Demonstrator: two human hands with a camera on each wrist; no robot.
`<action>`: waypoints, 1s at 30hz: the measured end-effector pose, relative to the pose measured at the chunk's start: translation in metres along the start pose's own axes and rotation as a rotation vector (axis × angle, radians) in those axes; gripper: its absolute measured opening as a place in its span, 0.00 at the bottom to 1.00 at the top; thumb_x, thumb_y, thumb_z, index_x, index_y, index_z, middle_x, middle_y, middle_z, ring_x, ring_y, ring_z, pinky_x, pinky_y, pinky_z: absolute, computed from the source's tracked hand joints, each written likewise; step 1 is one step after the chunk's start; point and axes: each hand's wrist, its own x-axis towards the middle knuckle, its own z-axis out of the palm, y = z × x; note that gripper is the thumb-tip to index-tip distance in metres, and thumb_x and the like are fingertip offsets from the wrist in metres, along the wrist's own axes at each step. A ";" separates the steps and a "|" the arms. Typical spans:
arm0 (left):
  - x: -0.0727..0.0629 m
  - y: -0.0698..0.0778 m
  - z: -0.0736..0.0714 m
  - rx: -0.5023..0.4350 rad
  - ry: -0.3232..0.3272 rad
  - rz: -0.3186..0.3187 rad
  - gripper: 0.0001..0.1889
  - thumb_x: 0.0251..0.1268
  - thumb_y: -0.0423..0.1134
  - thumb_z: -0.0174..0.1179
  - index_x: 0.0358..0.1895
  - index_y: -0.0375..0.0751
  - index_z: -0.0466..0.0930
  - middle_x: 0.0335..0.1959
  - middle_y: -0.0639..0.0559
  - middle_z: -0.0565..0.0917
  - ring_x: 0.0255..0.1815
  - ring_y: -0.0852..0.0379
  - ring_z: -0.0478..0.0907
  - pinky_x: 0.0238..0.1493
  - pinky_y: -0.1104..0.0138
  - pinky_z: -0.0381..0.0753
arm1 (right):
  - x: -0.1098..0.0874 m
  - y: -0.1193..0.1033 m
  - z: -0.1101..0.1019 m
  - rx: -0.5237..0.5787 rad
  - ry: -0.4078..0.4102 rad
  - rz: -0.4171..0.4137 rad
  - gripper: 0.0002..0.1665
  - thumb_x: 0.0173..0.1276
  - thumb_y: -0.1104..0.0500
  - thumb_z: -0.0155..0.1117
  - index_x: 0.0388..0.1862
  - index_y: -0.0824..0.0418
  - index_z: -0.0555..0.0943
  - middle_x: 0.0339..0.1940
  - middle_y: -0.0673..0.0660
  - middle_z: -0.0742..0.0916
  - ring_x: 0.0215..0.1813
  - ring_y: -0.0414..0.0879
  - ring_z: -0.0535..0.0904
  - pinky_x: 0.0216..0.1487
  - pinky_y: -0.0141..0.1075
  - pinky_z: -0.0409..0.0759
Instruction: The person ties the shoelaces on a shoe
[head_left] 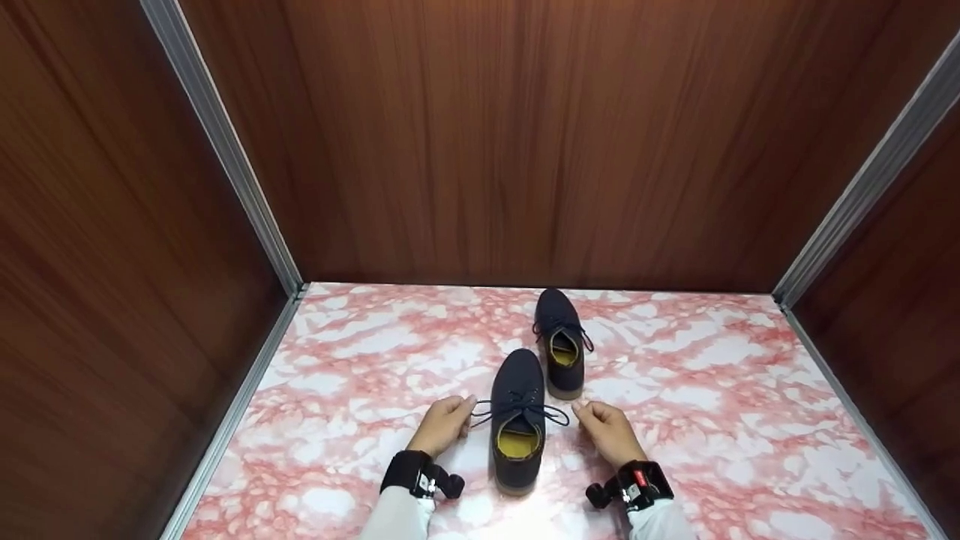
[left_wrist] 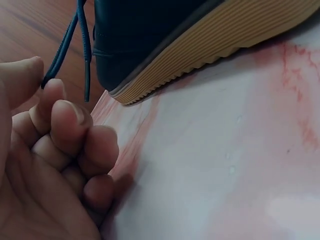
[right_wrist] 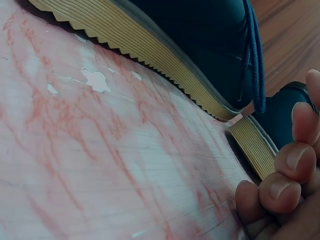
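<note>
A dark navy lace-up shoe [head_left: 517, 375] with a tan ridged sole [left_wrist: 200, 50] stands between my hands, its yellow lining showing. Its shoelace [head_left: 521, 407] is tied in a bow across the top. My left hand [head_left: 442, 425] pinches the left loop of the lace [left_wrist: 62, 50] between thumb and forefinger. To the right, the other loop [right_wrist: 257, 65] hangs free at the shoe's side. Just beyond that loop is my right hand [head_left: 609, 433], fingers loosely curled with nothing in them.
A matching laced shoe [head_left: 556, 311] stands farther back, slightly right, close to the near shoe's toe. Underneath is a red-and-white marbled surface [head_left: 360, 450]. Brown wood-grain panels [head_left: 480, 150] rise at the back and both sides, with metal strips [head_left: 240, 165] at the corners.
</note>
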 end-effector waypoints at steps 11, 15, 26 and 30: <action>-0.002 -0.001 0.000 -0.050 0.008 -0.008 0.26 0.82 0.48 0.53 0.23 0.32 0.73 0.15 0.56 0.74 0.19 0.59 0.70 0.27 0.71 0.70 | -0.001 0.001 -0.001 0.040 0.013 -0.010 0.25 0.78 0.55 0.64 0.23 0.70 0.75 0.15 0.46 0.71 0.20 0.40 0.67 0.25 0.30 0.66; -0.002 -0.001 0.000 -0.039 0.010 -0.005 0.25 0.81 0.48 0.54 0.21 0.38 0.72 0.15 0.57 0.74 0.19 0.61 0.70 0.28 0.71 0.70 | -0.002 0.002 -0.001 0.077 0.012 -0.011 0.25 0.78 0.55 0.65 0.23 0.71 0.74 0.15 0.47 0.72 0.21 0.39 0.67 0.25 0.30 0.66; -0.004 -0.002 0.007 -0.050 0.050 0.016 0.24 0.79 0.49 0.57 0.20 0.46 0.69 0.15 0.57 0.73 0.19 0.62 0.68 0.26 0.72 0.68 | -0.009 0.003 -0.003 0.083 0.104 0.005 0.25 0.78 0.52 0.64 0.28 0.72 0.76 0.18 0.49 0.75 0.24 0.43 0.72 0.29 0.31 0.70; -0.009 -0.002 0.010 -0.051 0.095 0.007 0.25 0.78 0.49 0.59 0.20 0.41 0.69 0.14 0.59 0.72 0.19 0.62 0.67 0.26 0.72 0.66 | -0.015 0.005 0.000 0.144 0.112 0.010 0.24 0.78 0.55 0.64 0.28 0.74 0.76 0.18 0.50 0.75 0.25 0.43 0.73 0.30 0.31 0.71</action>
